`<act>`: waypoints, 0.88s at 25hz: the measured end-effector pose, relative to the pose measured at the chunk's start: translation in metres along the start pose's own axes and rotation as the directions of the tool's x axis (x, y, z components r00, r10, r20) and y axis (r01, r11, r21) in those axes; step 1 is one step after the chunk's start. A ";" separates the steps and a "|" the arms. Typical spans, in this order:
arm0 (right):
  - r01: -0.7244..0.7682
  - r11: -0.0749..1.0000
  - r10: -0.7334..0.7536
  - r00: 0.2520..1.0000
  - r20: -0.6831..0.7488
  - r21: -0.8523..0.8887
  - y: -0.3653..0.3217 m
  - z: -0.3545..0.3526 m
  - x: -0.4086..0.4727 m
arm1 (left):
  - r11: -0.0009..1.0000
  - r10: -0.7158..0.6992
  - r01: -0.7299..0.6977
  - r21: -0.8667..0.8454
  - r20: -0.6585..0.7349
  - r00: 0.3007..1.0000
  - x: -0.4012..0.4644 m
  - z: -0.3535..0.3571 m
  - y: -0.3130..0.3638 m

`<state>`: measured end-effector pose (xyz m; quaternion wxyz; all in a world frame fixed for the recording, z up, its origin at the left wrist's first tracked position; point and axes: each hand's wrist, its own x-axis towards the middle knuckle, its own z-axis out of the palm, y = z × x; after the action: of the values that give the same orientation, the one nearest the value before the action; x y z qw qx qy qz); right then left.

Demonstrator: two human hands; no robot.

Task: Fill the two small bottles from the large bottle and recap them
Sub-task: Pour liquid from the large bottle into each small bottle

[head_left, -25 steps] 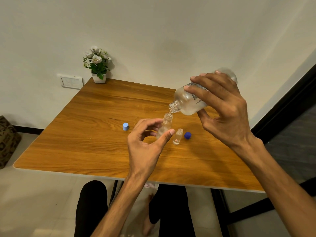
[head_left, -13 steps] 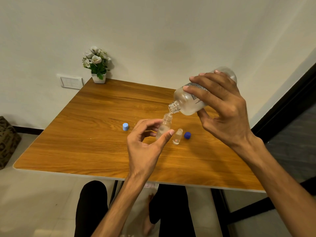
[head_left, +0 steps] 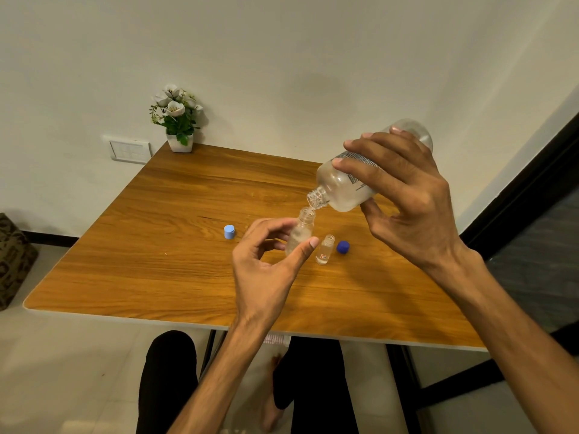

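My right hand (head_left: 407, 195) grips the large clear bottle (head_left: 344, 186), tipped so its open neck points down-left over a small clear bottle (head_left: 300, 233). My left hand (head_left: 266, 267) holds that small bottle between thumb and fingers, upright just above the wooden table (head_left: 156, 245). A second, smaller uncapped bottle (head_left: 325, 249) stands on the table just to its right. A dark blue cap (head_left: 343, 247) lies beside that one. A light blue cap (head_left: 229, 231) sits on the table to the left of my left hand.
A white pot of flowers (head_left: 177, 120) stands at the table's far left corner against the wall, next to a wall switch (head_left: 129, 151). A patterned cushion (head_left: 14, 261) sits on the floor at left. My legs show below the table's near edge.
Both hands and the bottles hold nearly the same pose; the large bottle stays tipped over the small bottle's mouth.
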<state>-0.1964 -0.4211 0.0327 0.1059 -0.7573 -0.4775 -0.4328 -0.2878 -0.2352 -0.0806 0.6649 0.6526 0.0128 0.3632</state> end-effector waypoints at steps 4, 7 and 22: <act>0.004 1.000 -0.004 1.000 0.013 -0.008 0.001 0.000 0.000 | 1.000 -0.004 0.004 0.002 0.004 1.000 0.000 0.000 0.000; 0.005 1.000 -0.005 1.000 0.012 -0.009 0.000 0.000 0.001 | 1.000 0.000 0.000 0.002 0.007 1.000 0.000 -0.001 0.000; 0.021 1.000 -0.021 1.000 0.014 -0.003 -0.001 0.000 0.003 | 1.000 -0.010 0.010 0.010 0.018 1.000 0.000 -0.001 -0.002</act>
<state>-0.1970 -0.4187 0.0349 0.0969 -0.7554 -0.4854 -0.4293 -0.2872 -0.2341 -0.0820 0.6635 0.6591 0.0121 0.3540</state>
